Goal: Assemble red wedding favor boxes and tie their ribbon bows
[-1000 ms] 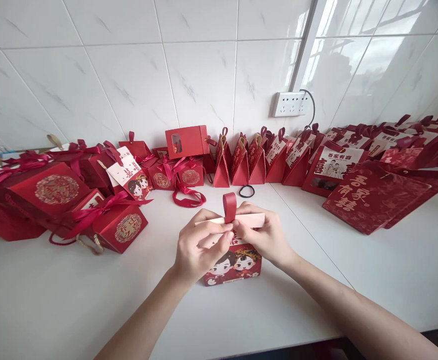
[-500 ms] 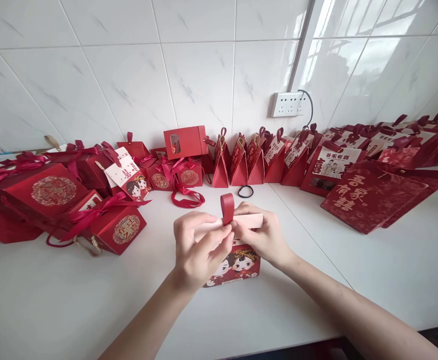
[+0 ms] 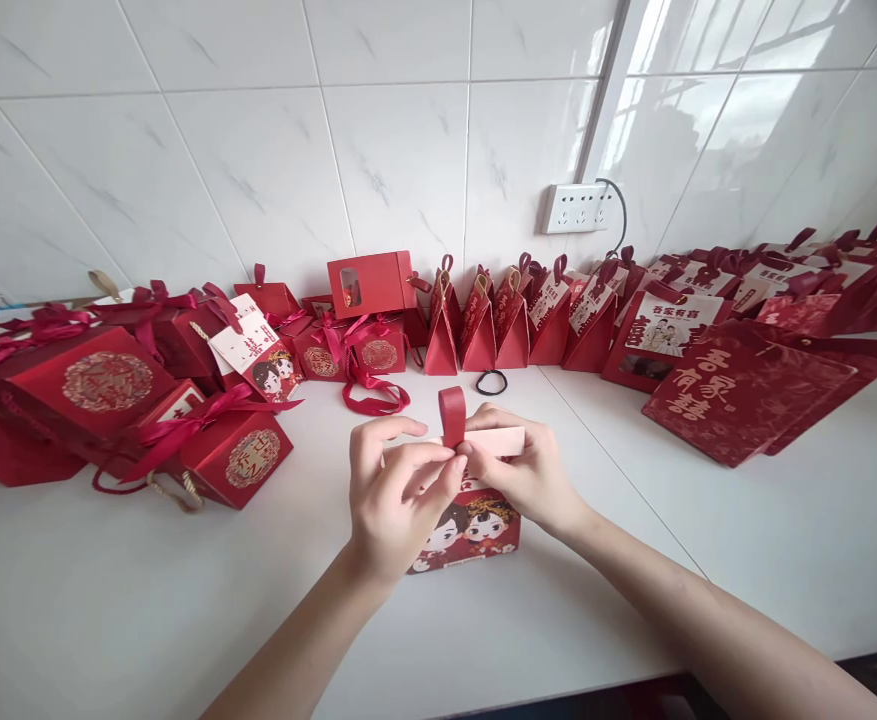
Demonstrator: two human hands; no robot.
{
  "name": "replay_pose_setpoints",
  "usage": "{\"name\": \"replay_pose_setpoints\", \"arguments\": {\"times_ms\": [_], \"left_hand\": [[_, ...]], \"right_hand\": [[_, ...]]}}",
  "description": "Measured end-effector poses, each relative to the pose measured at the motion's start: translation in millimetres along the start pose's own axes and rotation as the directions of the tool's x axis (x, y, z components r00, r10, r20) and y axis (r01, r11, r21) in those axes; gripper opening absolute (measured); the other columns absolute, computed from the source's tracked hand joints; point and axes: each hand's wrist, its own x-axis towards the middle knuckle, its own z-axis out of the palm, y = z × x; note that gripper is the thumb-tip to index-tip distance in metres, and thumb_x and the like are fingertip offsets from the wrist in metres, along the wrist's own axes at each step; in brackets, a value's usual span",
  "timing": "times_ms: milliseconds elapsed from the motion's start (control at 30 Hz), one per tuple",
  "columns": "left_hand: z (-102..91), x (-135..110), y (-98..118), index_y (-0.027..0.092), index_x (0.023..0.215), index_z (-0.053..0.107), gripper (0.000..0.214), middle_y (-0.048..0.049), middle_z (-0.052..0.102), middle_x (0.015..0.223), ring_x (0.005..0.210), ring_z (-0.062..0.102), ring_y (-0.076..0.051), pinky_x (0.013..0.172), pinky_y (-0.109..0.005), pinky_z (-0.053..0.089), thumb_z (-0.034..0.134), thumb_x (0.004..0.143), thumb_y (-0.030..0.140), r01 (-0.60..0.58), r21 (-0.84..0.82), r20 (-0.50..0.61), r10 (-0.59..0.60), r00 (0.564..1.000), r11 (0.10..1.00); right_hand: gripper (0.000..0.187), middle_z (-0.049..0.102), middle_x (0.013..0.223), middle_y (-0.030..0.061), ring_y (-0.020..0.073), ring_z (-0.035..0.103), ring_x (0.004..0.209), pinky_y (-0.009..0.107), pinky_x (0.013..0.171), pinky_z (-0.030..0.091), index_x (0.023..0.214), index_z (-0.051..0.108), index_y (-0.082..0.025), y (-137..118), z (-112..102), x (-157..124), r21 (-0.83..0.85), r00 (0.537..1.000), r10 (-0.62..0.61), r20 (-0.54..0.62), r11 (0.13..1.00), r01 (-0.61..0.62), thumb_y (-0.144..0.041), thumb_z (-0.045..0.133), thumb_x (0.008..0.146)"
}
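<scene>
"How are the hands placed?"

"By the left hand point(image 3: 389, 500), its fingers partly spread, the ribbon loop point(image 3: 452, 412) is pinched at its base; by the right hand point(image 3: 532, 470), curled nearly closed, the pale flap point(image 3: 504, 440) is gripped, likely so the loop is held upright."

"And the box?"

"The printed box point(image 3: 481, 535) is seen at six o'clock from the loop, on the bench point(image 3: 558, 620). Toward twelve, triangular boxes point(image 3: 444, 345) are lined up, perhaps so working room is left."
</scene>
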Motion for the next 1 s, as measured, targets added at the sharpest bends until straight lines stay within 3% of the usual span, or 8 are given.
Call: {"name": "replay_pose_setpoints", "arguments": {"times_ms": [233, 533, 1000], "left_hand": [[-0.2, 1.7, 0.9, 0.019, 0.084, 0.057, 0.013, -0.0017, 0.054, 0.084, 0.071, 0.06, -0.011, 0.061, -0.023, 0.055, 0.065, 0.079, 0.012, -0.021, -0.009, 0.02, 0.021, 1.0, 1.0], [0.4, 1.1, -0.1, 0.018, 0.092, 0.051, 0.018, -0.002, 0.054, 0.083, 0.075, 0.06, -0.012, 0.063, -0.024, 0.055, 0.063, 0.079, 0.012, 0.035, -0.104, 0.024, -0.033, 0.999, 0.994], [0.5, 1.8, 1.1, 0.017, 0.088, 0.053, 0.018, -0.0016, 0.053, 0.083, 0.077, 0.059, -0.011, 0.066, -0.022, 0.053, 0.057, 0.079, 0.002, 0.022, -0.133, 0.032, -0.018, 0.999, 0.991]], "right_hand": [[0.01, 0.062, 0.07, 0.0013, 0.0111, 0.055, 0.059, 0.023, 0.055, 0.045, 0.072, 0.066, -0.018, 0.2, 0.6, -0.2, 0.009, 1.0, -0.002, 0.004, 1.0, 0.001, -0.027, 0.065, 0.077], [0.013, 0.064, 0.072, 0.0022, 0.012, 0.057, 0.061, 0.024, 0.056, 0.047, 0.073, 0.066, -0.018, 0.7, -0.4, 0.1, 0.002, 1.0, -0.012, 0.004, 1.0, 0.012, -0.03, 0.066, 0.077], [0.01, 0.06, 0.069, 0.0009, 0.01, 0.052, 0.057, 0.022, 0.052, 0.044, 0.071, 0.065, -0.017, -1.0, 0.2, 0.4, 0.025, 1.0, 0.02, 0.003, 0.999, -0.02, -0.026, 0.065, 0.076]]}}
